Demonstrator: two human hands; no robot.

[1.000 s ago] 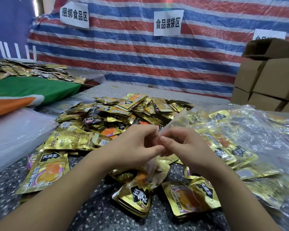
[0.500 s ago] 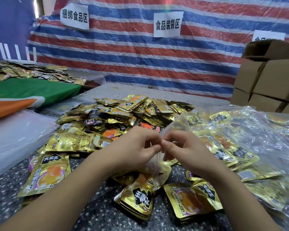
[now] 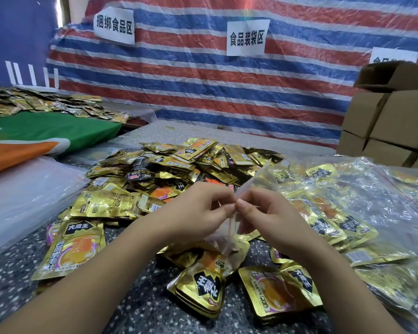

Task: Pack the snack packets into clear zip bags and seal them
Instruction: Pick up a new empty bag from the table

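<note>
Snack packets [image 3: 191, 169] are lying in a big gold pile on the bench [image 3: 143, 309], right behind our hands, so we are reaching them easily. We are holding one clear zip bag [image 3: 229, 235] up in the middle, over the bench. Our left hand [image 3: 200, 208] is pinching its top edge, and our right hand [image 3: 261, 210] is pinching the same edge just beside it, fingertips almost touching. We think we are holding it this way to press the red zip line shut, or to pull it open; we cannot tell which. Some packets seem to be hanging in the bottom of the bag. Filled bags [image 3: 362, 201] are lying to our right, out of the way. Flat empty bags [image 3: 22, 201] are waiting on our left. Boxes [image 3: 396, 121] are stacked far right.
</note>
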